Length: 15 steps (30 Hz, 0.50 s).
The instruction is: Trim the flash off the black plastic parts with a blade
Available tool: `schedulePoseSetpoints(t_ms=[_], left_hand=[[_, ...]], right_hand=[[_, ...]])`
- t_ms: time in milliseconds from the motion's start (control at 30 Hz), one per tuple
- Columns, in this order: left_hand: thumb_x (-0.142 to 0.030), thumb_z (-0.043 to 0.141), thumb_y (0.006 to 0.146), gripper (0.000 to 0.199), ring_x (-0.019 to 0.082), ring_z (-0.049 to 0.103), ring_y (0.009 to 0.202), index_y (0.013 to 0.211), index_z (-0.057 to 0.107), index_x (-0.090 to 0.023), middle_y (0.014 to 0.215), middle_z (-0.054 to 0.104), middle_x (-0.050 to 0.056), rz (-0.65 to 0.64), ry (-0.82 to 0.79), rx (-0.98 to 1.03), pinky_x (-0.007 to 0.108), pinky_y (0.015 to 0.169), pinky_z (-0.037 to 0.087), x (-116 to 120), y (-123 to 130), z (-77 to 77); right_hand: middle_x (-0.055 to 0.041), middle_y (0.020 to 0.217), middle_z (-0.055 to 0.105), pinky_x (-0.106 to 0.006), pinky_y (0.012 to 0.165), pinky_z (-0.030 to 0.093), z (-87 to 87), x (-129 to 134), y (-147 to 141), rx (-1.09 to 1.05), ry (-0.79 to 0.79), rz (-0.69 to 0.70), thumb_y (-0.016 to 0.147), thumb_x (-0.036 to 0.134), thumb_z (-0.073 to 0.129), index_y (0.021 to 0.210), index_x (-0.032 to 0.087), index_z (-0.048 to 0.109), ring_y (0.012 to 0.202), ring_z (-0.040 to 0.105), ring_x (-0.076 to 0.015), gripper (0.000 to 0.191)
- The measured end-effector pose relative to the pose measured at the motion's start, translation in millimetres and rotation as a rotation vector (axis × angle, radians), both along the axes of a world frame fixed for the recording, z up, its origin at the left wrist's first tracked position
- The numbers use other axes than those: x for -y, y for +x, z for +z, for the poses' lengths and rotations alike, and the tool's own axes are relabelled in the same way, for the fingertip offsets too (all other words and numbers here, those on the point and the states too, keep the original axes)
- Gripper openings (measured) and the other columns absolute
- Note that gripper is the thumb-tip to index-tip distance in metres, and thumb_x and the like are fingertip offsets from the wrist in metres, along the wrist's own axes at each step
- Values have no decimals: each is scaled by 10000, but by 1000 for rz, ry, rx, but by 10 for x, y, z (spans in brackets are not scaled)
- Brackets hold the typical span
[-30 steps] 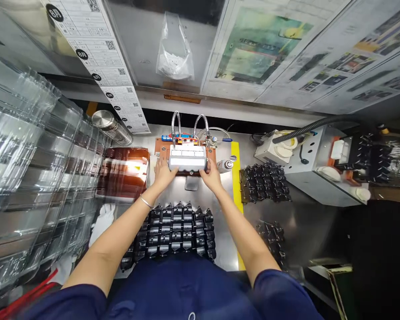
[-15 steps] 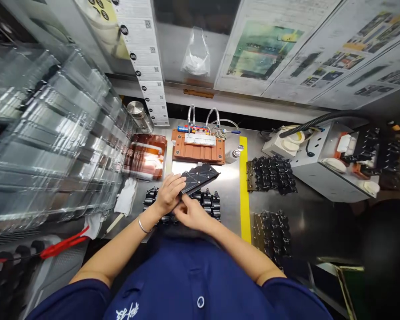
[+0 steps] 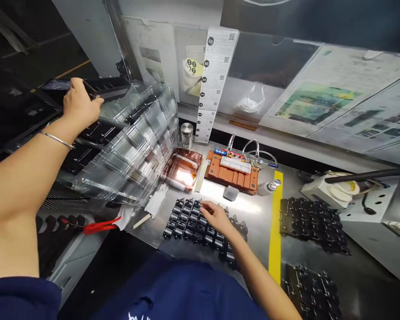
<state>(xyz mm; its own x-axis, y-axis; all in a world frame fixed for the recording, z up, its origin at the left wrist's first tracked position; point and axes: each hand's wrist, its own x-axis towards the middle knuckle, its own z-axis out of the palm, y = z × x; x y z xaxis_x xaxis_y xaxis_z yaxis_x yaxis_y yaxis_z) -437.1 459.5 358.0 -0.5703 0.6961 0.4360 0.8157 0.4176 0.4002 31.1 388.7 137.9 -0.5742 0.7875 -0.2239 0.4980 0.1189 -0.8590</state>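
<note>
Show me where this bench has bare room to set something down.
Bare steel lies between the orange fixture and the black parts, around a grey block, and runs on to the yellow strip. The left is crowded with clear trays, an amber tray and a white glove.

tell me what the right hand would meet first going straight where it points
The right hand would likely meet the black parts just ahead; depth is unclear, and it may be touching them.

Two bare hands [image 3: 82, 106] were visible, three clusters of black parts [image 3: 315, 222] lay on one bench [image 3: 258, 224], two curved metal hoses [image 3: 257, 145] stood by one orange-brown block [image 3: 230, 178], one steel-lidded jar [image 3: 186, 137], one yellow strip [image 3: 275, 229]
</note>
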Motion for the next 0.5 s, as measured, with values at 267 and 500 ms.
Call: schedulePoseSetpoints(t_ms=[267,500], left_hand=[[-394,459,869,538,347,368,1362,1316,511,-101,1435,467,149,-511,-213,-292,616,1107,273,434,408,-191],[-303,610,834,303,259,674,1000,1125,681,-258,1096,719,51,-898,-297,386,391,899,543,1445,1674,-1021]], right_hand=[[-205,1477,386,-461,1115,296,-325,-589,-1221,397,363,197,826,226,628,1412,95,418,1377,336,-305,637],[-246,1506,287,-540,1126,208,-612,-676,-1614,633,395,348,893,255,579,1406,55,423,1419,245,-359,572]])
